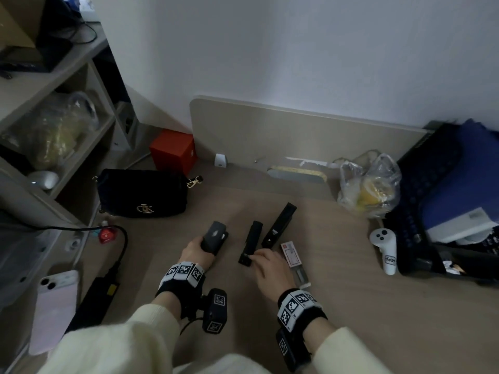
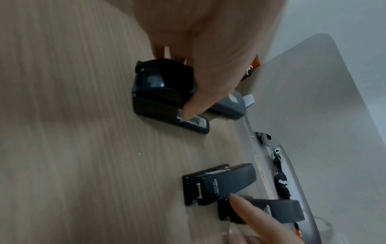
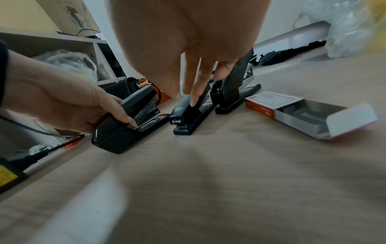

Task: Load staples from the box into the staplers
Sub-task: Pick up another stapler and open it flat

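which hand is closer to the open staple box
Right. The right hand rests on the middle stapler, right beside the staple box. The left hand grips the grey stapler at the far side of the row.

We take this for a home desk corner used as a small office. A wood-grain desk (image 1: 351, 306) meets a plain white wall (image 1: 297, 49) at 12 o'clock; open shelving (image 1: 67, 76) stands at 10 o'clock. A black handbag (image 1: 140, 193), pink phone (image 1: 56, 306), keyboard (image 1: 432, 184) and 3 staplers (image 1: 253, 241) lie about.
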Motion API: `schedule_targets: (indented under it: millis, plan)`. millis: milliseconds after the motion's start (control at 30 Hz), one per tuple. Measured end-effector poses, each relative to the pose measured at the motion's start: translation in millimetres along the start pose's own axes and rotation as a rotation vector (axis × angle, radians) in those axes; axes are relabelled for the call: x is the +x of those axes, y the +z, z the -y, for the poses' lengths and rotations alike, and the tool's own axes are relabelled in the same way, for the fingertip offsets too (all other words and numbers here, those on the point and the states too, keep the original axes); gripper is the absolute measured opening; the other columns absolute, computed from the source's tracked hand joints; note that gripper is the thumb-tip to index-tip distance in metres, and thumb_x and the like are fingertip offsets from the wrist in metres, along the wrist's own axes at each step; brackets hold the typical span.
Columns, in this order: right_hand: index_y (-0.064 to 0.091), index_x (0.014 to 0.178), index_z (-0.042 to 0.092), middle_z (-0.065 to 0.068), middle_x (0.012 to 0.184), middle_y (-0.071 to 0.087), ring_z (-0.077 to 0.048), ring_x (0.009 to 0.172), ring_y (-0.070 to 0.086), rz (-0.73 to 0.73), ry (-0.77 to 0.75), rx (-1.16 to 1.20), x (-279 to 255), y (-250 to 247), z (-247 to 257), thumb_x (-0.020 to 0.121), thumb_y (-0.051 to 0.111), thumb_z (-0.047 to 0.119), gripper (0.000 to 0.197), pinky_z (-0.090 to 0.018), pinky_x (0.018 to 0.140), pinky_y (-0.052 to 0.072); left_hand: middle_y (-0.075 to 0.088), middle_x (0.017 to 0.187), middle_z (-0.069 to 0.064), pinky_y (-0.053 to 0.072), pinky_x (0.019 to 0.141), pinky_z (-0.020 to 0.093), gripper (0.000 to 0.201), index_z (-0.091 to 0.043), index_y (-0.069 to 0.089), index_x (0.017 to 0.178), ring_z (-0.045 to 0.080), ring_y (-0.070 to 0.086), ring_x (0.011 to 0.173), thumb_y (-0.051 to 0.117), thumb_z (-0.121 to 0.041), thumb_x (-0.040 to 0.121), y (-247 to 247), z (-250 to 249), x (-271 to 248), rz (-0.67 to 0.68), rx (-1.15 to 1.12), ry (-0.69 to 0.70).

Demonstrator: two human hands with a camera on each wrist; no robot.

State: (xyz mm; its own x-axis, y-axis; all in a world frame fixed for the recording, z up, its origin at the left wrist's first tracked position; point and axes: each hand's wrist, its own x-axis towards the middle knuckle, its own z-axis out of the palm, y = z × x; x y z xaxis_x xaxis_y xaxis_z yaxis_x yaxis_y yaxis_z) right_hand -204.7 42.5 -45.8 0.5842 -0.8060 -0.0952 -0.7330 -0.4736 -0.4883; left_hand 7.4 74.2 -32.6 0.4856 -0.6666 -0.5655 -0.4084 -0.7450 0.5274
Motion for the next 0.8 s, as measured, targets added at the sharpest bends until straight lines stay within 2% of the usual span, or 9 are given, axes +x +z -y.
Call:
schedule_targets:
  millis: [67, 167, 300, 400, 500, 600, 700, 800]
  plan:
    - [0.061, 0.123, 0.019, 0.003, 0.129, 0.052, -0.02, 0.116, 0.048, 0.035, 0.012, 0.003, -5, 2, 1, 0.092, 0.045, 0.016, 0.036, -0.027, 0.095, 0.038, 0.06, 0.123, 0.011, 0.047, 0.089, 0.033, 0.053, -0.021, 0.051, 0.133, 0.03, 0.058, 0.111, 0.06, -0.01, 0.082, 0, 1, -5, 0.042, 0.044, 0.017]
    - [0.059, 0.126, 0.02, 0.004, 0.133, 0.048, -0.018, 0.12, 0.045, 0.095, 0.013, -0.025, -13, 6, 4, 0.091, 0.045, 0.015, 0.037, -0.026, 0.095, 0.037, 0.063, 0.121, 0.011, 0.048, 0.091, 0.033, 0.05, -0.019, 0.054, 0.132, 0.029, 0.06, 0.112, 0.059, -0.011, 0.083, 2, 6, -15, 0.074, 0.142, 0.036]
    - [0.06, 0.123, 0.018, 0.003, 0.132, 0.048, -0.017, 0.12, 0.044, 0.108, 0.021, 0.033, -23, 13, 11, 0.093, 0.046, 0.015, 0.034, -0.023, 0.097, 0.034, 0.066, 0.113, 0.009, 0.048, 0.081, 0.03, 0.043, -0.021, 0.059, 0.123, 0.029, 0.063, 0.104, 0.065, -0.021, 0.08, 7, 14, -27, 0.06, 0.204, 0.071]
    - [0.061, 0.121, 0.018, 0.002, 0.126, 0.051, -0.016, 0.117, 0.046, 0.119, 0.049, 0.087, -30, 22, 13, 0.094, 0.046, 0.019, 0.03, -0.027, 0.096, 0.038, 0.068, 0.107, 0.008, 0.049, 0.079, 0.03, 0.039, -0.02, 0.063, 0.117, 0.028, 0.064, 0.099, 0.066, -0.025, 0.078, 12, 17, -32, 0.032, 0.205, 0.111]
    - [0.057, 0.125, 0.018, 0.001, 0.126, 0.052, -0.018, 0.117, 0.049, 0.15, 0.09, 0.112, -37, 27, 13, 0.099, 0.04, 0.028, 0.032, -0.03, 0.097, 0.04, 0.067, 0.11, 0.008, 0.049, 0.083, 0.032, 0.04, -0.022, 0.062, 0.116, 0.028, 0.063, 0.102, 0.068, -0.023, 0.077, 14, 19, -35, 0.065, 0.241, 0.152]
    - [0.049, 0.131, 0.021, -0.001, 0.129, 0.054, -0.02, 0.118, 0.051, 0.223, 0.212, 0.16, -41, 21, 15, 0.101, 0.031, 0.039, 0.04, -0.033, 0.099, 0.041, 0.064, 0.114, 0.008, 0.048, 0.084, 0.031, 0.043, -0.021, 0.06, 0.117, 0.027, 0.062, 0.104, 0.068, -0.025, 0.075, 15, 22, -38, 0.092, 0.272, 0.194]
    - [0.048, 0.13, 0.03, -0.006, 0.117, 0.063, -0.026, 0.108, 0.059, 0.271, 0.312, 0.235, -42, 16, 14, 0.098, 0.022, 0.052, 0.047, -0.038, 0.096, 0.044, 0.064, 0.115, 0.007, 0.047, 0.085, 0.03, 0.045, -0.021, 0.06, 0.118, 0.027, 0.061, 0.106, 0.069, -0.022, 0.074, 14, 25, -40, 0.104, 0.257, 0.226]
    - [0.052, 0.124, 0.033, -0.002, 0.109, 0.067, -0.022, 0.104, 0.06, 0.233, 0.346, 0.32, -39, 10, 15, 0.097, 0.019, 0.056, 0.048, -0.038, 0.099, 0.042, 0.065, 0.107, 0.005, 0.044, 0.081, 0.026, 0.044, -0.018, 0.062, 0.116, 0.024, 0.062, 0.103, 0.074, -0.02, 0.074, 11, 25, -41, 0.156, 0.169, 0.294]
